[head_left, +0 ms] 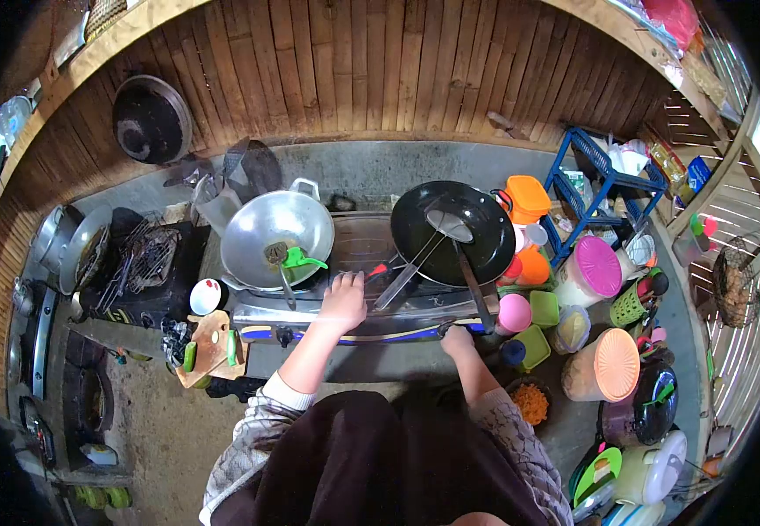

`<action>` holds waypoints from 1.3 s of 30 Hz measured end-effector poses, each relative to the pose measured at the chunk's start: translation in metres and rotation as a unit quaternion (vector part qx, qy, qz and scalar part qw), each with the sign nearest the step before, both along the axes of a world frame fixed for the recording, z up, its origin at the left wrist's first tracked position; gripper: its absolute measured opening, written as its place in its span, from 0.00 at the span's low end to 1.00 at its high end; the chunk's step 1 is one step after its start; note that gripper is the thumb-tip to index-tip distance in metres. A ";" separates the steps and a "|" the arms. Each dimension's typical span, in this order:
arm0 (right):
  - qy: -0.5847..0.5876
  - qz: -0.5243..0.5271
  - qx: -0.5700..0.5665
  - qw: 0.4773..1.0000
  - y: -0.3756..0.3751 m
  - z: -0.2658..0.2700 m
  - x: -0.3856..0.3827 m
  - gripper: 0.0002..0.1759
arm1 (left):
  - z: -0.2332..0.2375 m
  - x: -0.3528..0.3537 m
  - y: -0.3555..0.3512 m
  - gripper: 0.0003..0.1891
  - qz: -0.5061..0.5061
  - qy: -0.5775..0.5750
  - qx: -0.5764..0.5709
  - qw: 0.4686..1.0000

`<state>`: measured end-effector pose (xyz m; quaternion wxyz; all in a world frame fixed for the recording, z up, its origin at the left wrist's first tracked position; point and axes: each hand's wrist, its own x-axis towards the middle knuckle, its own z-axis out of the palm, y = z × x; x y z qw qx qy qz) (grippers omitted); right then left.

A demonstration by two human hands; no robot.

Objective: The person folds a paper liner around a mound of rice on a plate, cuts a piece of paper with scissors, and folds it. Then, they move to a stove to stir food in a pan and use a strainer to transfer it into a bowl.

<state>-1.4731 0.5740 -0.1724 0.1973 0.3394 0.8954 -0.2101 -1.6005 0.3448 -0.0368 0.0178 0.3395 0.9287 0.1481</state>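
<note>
My left hand (345,302) lies on the front part of the two-burner gas stove (362,237), fingers stretched out and holding nothing. Just beyond its fingertips is a small red-tipped object (378,269). At the stove's front right, my right hand (459,341) has its fingers closed at the control knob (444,329). A silver wok (248,228) sits on the left burner, with a ladle (285,280) and a green-handled utensil (296,259) in it. On the right burner, a black frying pan (415,206) holds a wire strainer (450,225); its handle points toward me.
Left of the stove are a wooden cutting board (211,346), a white bowl (205,296) and a black stove with a grill rack (153,254). Plastic containers (599,267), a blue rack (603,180) and a bowl of shredded orange food (531,403) crowd the right side.
</note>
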 end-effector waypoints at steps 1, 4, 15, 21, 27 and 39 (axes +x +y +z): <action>0.000 -0.008 0.000 1.000 0.000 0.000 0.000 0.17 | -0.001 -0.002 0.003 0.29 0.004 -0.002 -0.020 1.000; -0.012 0.004 -0.023 1.000 0.010 -0.019 -0.008 0.16 | -0.008 -0.013 0.014 0.30 0.020 -0.023 -0.056 0.998; -0.073 0.027 0.088 0.993 -0.009 -0.023 -0.028 0.14 | -0.012 -0.028 0.026 0.26 0.053 -0.062 -0.075 0.994; -0.085 -0.023 0.069 0.994 -0.022 -0.023 -0.032 0.14 | -0.012 -0.029 0.024 0.21 0.058 -0.065 -0.036 0.996; -0.033 -0.028 0.126 0.991 -0.019 -0.075 -0.037 0.16 | -0.006 -0.035 0.015 0.23 0.062 -0.054 -0.001 0.997; 0.028 -0.066 0.309 0.948 -0.019 -0.146 -0.035 0.27 | -0.002 -0.034 0.009 0.24 0.062 -0.044 -0.008 0.997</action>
